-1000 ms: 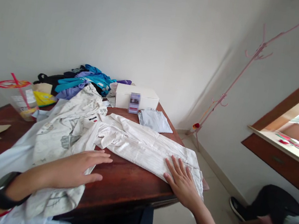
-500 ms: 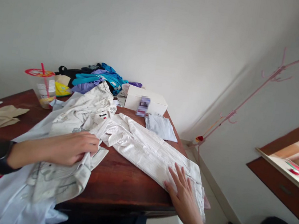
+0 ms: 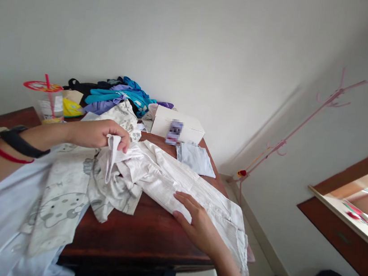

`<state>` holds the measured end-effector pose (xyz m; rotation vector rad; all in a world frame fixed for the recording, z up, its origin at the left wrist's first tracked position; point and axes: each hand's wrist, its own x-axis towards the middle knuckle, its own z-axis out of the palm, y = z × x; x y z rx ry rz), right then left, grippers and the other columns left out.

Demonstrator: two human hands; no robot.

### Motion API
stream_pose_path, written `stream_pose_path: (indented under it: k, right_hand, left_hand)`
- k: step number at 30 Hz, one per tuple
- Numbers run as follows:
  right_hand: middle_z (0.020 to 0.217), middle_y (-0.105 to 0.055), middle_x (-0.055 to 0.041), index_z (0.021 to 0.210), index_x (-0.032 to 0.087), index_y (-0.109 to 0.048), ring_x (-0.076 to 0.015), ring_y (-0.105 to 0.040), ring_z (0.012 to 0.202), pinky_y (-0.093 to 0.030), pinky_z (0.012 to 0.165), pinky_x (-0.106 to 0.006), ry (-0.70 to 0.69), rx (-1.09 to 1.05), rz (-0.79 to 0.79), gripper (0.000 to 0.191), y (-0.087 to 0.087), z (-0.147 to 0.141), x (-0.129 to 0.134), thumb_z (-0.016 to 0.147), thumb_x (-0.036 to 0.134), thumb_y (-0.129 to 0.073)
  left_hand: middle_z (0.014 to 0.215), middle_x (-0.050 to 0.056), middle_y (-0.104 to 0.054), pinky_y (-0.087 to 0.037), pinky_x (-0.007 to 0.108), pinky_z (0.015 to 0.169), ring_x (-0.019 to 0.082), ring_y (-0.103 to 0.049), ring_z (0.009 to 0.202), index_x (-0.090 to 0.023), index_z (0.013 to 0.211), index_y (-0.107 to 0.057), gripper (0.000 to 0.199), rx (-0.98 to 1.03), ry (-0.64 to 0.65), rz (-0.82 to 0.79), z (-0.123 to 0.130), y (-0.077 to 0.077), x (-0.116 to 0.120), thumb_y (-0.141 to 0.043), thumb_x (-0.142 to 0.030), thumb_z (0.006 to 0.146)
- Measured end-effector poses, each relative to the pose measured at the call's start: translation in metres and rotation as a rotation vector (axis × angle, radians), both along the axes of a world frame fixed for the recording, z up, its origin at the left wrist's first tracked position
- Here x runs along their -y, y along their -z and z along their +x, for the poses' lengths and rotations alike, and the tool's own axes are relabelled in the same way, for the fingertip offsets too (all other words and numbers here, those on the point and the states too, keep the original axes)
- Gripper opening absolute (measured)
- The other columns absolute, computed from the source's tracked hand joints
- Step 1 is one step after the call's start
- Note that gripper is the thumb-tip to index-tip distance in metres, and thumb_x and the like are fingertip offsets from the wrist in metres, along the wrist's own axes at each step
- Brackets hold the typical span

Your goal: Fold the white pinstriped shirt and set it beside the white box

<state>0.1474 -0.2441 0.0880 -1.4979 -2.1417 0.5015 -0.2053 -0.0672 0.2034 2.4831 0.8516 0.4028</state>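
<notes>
Brown tbl (image 3: 144,237), pale wall (image 3: 196,44): your L hand (image 3: 105,134), fingers curled, clutches white cloth (image 3: 111,160) at L end of striped garment (image 3: 172,177) laid across tbl. Your R hand (image 3: 198,223), open, grips nothing, on/just above garment.

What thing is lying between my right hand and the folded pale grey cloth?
A white striped garment stretches between your right hand, over its near side, and the folded pale grey cloth behind it. The head view shows this.

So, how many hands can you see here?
2: the left hand, gripping a fold of white cloth, and the right hand, over the white striped garment. No others show.
</notes>
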Motion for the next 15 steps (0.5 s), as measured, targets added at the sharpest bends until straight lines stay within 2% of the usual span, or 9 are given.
stream_pose_path:
  k: [2,6,9,12,13,15]
  right_hand:
    - [0.144,-0.062,-0.0076,0.141,0.027,-0.062,-0.0276,-0.057,0.134,-0.046,0.115,-0.047,-0.048,-0.049,0.003,0.041,-0.004,-0.008,-0.006,0.102,0.038,-0.057]
    - [0.138,-0.065,-0.007,0.137,0.027,-0.063,-0.0261,-0.061,0.129,-0.047,0.113,-0.045,-0.119,-0.135,0.042,0.038,-0.018,-0.023,-0.028,0.101,0.036,-0.06]
    - [0.143,-0.06,-0.0087,0.141,0.029,-0.057,-0.0262,-0.062,0.125,-0.052,0.105,-0.046,-0.135,-0.22,0.11,0.045,-0.036,-0.036,-0.054,0.097,0.037,-0.064]
    - [0.15,-0.051,-0.0116,0.151,0.031,-0.043,-0.0273,-0.063,0.12,-0.059,0.09,-0.044,-0.134,-0.35,0.165,0.072,-0.059,-0.051,-0.084,0.088,0.041,-0.075]
    - [0.146,-0.054,-0.012,0.15,0.03,-0.043,-0.0273,-0.064,0.116,-0.06,0.086,-0.042,-0.132,-0.4,0.179,0.076,-0.067,-0.055,-0.093,0.084,0.042,-0.079]
    - [0.127,-0.065,-0.0101,0.139,0.026,-0.054,-0.0264,-0.067,0.106,-0.06,0.082,-0.04,-0.137,-0.491,0.211,0.069,-0.08,-0.061,-0.11,0.079,0.042,-0.083]
  left_hand:
    - [0.092,0.003,-0.076,-0.051,0.039,0.093,0.022,-0.063,0.096,-0.018,0.069,-0.06,0.024,0.061,0.122,-0.117,0.002,-0.01,0.003,-0.053,-0.033,0.086]
    - [0.089,0.003,-0.075,-0.046,0.051,0.102,0.027,-0.059,0.105,-0.022,0.061,-0.055,0.034,0.245,0.174,-0.201,0.018,-0.042,0.006,-0.064,-0.042,0.086]
    - [0.093,0.004,-0.076,-0.047,0.051,0.102,0.03,-0.058,0.113,-0.024,0.057,-0.051,0.041,0.289,0.173,-0.329,0.039,-0.064,0.009,-0.069,-0.053,0.079]
    - [0.104,0.008,-0.078,-0.05,0.052,0.094,0.034,-0.06,0.118,-0.024,0.063,-0.055,0.036,0.242,0.242,-0.385,0.068,-0.077,0.01,-0.062,-0.054,0.08]
    - [0.106,0.009,-0.077,-0.051,0.05,0.09,0.034,-0.062,0.117,-0.023,0.066,-0.057,0.032,0.236,0.303,-0.386,0.079,-0.08,0.011,-0.058,-0.05,0.084]
    - [0.109,0.01,-0.077,-0.051,0.044,0.084,0.028,-0.067,0.111,-0.019,0.076,-0.061,0.027,0.249,0.412,-0.34,0.103,-0.084,0.011,-0.048,-0.038,0.091]
